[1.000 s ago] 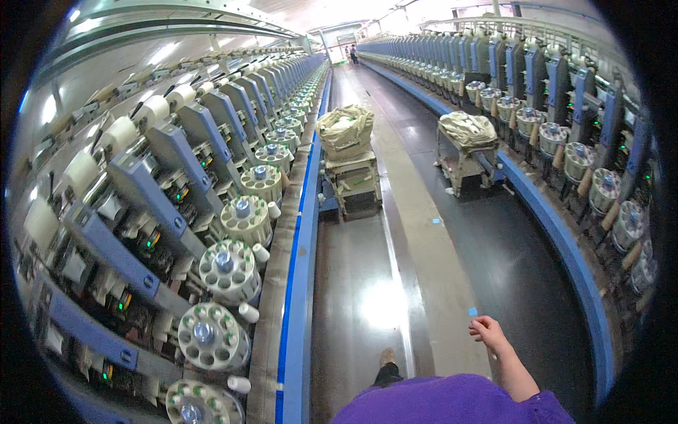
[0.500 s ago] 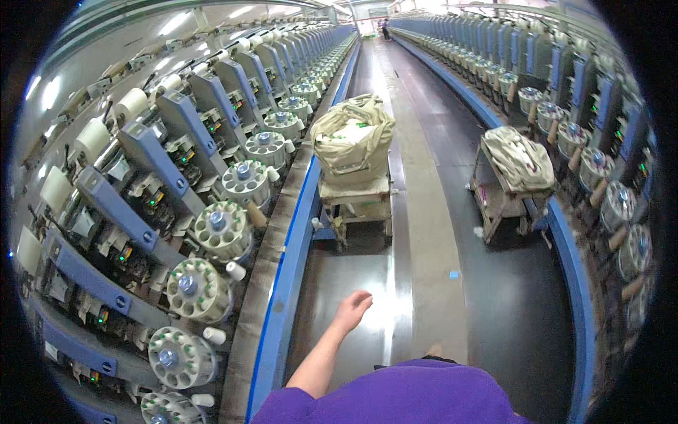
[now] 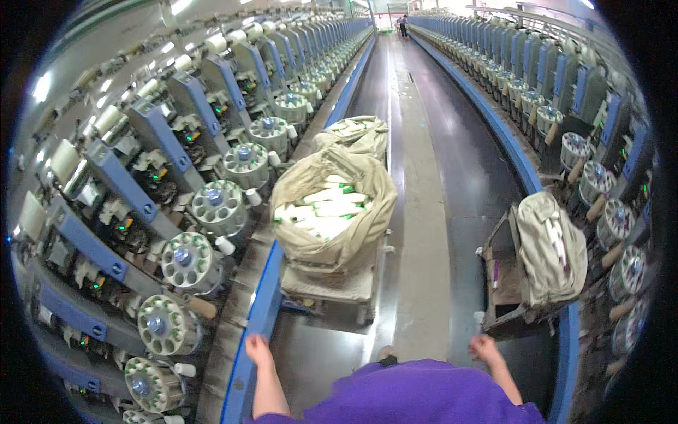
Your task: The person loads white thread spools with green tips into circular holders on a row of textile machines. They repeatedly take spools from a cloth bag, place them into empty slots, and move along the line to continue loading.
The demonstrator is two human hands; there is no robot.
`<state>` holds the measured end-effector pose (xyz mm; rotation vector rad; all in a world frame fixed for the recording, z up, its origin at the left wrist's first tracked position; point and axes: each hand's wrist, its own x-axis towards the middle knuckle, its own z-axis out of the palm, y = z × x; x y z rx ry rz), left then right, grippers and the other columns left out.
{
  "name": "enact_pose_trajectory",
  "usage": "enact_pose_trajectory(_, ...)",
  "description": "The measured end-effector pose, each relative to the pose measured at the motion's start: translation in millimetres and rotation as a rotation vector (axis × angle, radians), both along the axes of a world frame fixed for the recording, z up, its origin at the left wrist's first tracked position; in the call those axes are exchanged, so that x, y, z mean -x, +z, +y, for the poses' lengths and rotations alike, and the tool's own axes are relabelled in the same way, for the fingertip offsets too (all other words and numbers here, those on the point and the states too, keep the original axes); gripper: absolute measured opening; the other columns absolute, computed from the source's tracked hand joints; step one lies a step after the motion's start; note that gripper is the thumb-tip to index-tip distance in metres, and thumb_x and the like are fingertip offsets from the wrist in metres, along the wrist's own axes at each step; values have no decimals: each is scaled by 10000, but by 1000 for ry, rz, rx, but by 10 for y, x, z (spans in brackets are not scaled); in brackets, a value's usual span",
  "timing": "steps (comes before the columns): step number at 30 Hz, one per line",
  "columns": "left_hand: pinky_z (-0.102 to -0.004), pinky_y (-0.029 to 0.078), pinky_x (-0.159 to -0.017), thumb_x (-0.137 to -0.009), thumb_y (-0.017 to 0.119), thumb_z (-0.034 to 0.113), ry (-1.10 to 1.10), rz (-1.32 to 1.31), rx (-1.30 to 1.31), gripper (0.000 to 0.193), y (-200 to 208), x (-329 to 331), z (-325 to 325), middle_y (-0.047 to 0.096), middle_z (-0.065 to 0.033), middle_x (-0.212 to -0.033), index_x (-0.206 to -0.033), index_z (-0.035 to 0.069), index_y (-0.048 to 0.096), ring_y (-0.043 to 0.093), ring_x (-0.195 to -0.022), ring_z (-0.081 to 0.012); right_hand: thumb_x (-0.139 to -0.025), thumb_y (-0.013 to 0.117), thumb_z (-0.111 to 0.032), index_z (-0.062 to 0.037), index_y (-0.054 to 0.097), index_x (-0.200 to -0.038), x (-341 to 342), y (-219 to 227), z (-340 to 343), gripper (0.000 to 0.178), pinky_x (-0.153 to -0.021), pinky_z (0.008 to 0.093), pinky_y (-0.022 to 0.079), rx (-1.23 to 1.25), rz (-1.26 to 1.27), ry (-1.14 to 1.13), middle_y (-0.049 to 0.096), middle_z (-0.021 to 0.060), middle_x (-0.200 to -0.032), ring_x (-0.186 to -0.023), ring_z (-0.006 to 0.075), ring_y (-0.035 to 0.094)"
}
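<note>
My left hand [image 3: 258, 350] hangs by the blue rail on the left, its fingers curled in, with nothing visible in it. Low on the right, my right hand [image 3: 485, 348] is also loosely curled and apparently bare, just below a cart. Neither hand touches anything that I can see. Ahead stands a cart [image 3: 332, 286] bearing a big beige cloth bag [image 3: 335, 260], open at the top. White yarn bobbins [image 3: 332, 205] with green ends fill it. Another beige bag [image 3: 367, 146] of bobbins stands just behind.
A smaller cart [image 3: 500, 272] at right carries a beige bag [image 3: 533, 244] with white bobbins. Winding machines with round bobbin magazines [image 3: 187, 261] line both sides. Blue rails [image 3: 261, 300] edge the aisle [image 3: 417, 233]. A person [image 3: 402, 27] stands far off.
Both carts are nearer and lower in view. My left hand has swung back and left, its fingers more curled. My right hand has come into view. A second bag now shows behind the first.
</note>
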<state>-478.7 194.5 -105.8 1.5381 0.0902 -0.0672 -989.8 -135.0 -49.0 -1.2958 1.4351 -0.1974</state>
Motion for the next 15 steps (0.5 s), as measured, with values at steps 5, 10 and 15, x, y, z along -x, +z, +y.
enact_pose_trajectory(5,-260,492,-687,-881,556,138,-451,-205,259,189,1198,-716,-3016,607,-61,-845,-1006,-3,555,589,-754,-136,-831,587,-269,-1,594,-920,748,-434,-811,282,-574,371,451,-185,590,153,617,101,-746,-666,208,583)
enact_pose_trajectory(10,-235,463,-758,-882,564,94,-727,-426,182,141,1844,-972,-5217,627,-47,-862,-987,2,585,591,-820,-103,-830,563,-256,4,579,-881,953,-1016,-2467,265,-598,392,446,-237,728,-14,618,119,-783,-697,238,584)
enact_pose_trajectory(15,-229,449,-714,-871,584,111,-598,-373,-51,136,1842,-1522,-6585,630,-21,-861,-960,12,611,582,-802,-91,-829,538,-243,8,563,-842,-117,-934,-5331,253,-621,414,441,182,755,291,619,137,-819,-729,267,584)
